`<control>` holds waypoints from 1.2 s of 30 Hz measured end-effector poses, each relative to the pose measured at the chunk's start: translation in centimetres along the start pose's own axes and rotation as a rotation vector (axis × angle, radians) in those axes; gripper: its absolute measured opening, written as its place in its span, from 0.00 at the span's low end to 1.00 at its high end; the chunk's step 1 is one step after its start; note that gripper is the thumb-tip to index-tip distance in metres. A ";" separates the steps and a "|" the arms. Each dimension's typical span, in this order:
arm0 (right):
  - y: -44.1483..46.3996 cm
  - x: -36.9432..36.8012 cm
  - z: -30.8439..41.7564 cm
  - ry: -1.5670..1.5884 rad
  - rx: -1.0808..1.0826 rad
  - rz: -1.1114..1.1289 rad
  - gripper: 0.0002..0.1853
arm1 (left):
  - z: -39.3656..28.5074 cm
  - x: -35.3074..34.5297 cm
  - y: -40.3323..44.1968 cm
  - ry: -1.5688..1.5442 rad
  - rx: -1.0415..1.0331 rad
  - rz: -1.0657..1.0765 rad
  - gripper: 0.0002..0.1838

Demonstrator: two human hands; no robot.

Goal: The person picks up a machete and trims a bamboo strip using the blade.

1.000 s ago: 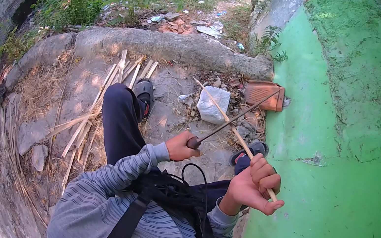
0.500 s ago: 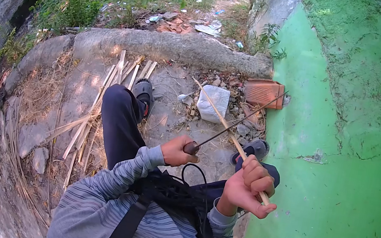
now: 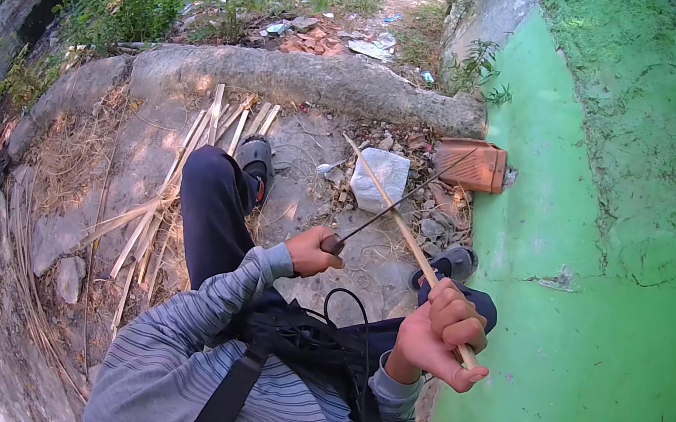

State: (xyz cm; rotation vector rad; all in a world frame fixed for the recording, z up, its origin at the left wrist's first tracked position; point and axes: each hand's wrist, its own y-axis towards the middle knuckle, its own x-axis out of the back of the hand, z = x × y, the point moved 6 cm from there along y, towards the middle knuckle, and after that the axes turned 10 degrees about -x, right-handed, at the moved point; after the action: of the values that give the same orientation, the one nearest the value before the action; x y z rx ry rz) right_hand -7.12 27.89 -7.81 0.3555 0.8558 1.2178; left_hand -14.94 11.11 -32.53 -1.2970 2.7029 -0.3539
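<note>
My left hand (image 3: 314, 251) is closed around the wooden handle of a long-bladed knife (image 3: 367, 224). The thin dark blade slants up to the right and crosses a narrow bamboo strip (image 3: 414, 245) near its middle, seemingly touching it. Fingers wrapped round the strip's near end, my right hand (image 3: 447, 330) grips it with the thumb pointing outward. From there the strip slopes away to the upper left, its far end over a white block (image 3: 379, 180) on the ground. Whether the strip rests on the block is unclear.
Several split bamboo strips (image 3: 147, 236) lie in a pile left of my legs. A green wall (image 3: 579, 364) rises close on my right. An orange clay tile (image 3: 471, 165) lies by the wall amid rubble. A low concrete curb (image 3: 288, 81) runs across ahead.
My left hand and the knife have shifted up and left, so the blade crosses the strip farther from my right hand. My right hand and the strip stay almost still.
</note>
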 end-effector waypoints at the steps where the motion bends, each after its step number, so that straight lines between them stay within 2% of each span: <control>1: -0.2 0.1 0.1 0.004 -0.007 -0.004 0.36 | 1.3 0.4 0.6 0.018 0.025 -0.022 0.15; 2: -0.4 0.0 0.2 0.005 -0.009 0.001 0.36 | 0.6 0.7 0.5 -0.026 0.080 -0.090 0.15; 5: -0.3 -0.2 0.1 0.004 0.011 0.029 0.35 | -0.9 0.3 -0.1 -0.102 0.062 -0.039 0.16; 6: -0.4 0.0 0.2 0.003 0.005 0.014 0.35 | -1.2 -0.3 -0.4 -0.069 -0.036 -0.014 0.16; 9: -0.3 0.4 0.1 0.013 -0.018 -0.012 0.35 | -0.8 -1.2 -0.4 -0.013 -0.088 -0.002 0.16; 11: -0.1 0.5 0.2 0.001 -0.012 -0.023 0.35 | 0.5 -0.5 1.0 -0.063 -0.049 0.002 0.15; 14: -0.3 0.9 0.3 0.028 -0.026 0.008 0.35 | 2.3 0.9 2.5 -0.112 0.132 -0.070 0.15; 19: -0.6 0.6 0.6 0.025 -0.029 0.104 0.35 | 1.2 0.7 1.6 -0.242 0.120 -0.050 0.16; 25: -0.8 -0.8 0.4 0.034 -0.046 0.222 0.34 | -2.6 0.3 -2.2 -0.074 0.029 -0.018 0.16; 31: -0.8 -1.0 0.0 0.064 -0.032 0.246 0.34 | -4.1 -1.7 -4.4 0.038 -0.230 0.045 0.16; 36: -0.9 -0.7 0.0 0.065 -0.030 0.245 0.34 | -2.8 -1.9 -4.1 0.071 -0.229 0.071 0.14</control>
State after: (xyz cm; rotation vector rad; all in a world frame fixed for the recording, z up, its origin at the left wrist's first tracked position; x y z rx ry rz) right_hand -6.56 26.96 -8.12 0.4071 0.8670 1.4746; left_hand -11.23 10.57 -28.72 -1.2592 2.9109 -0.0862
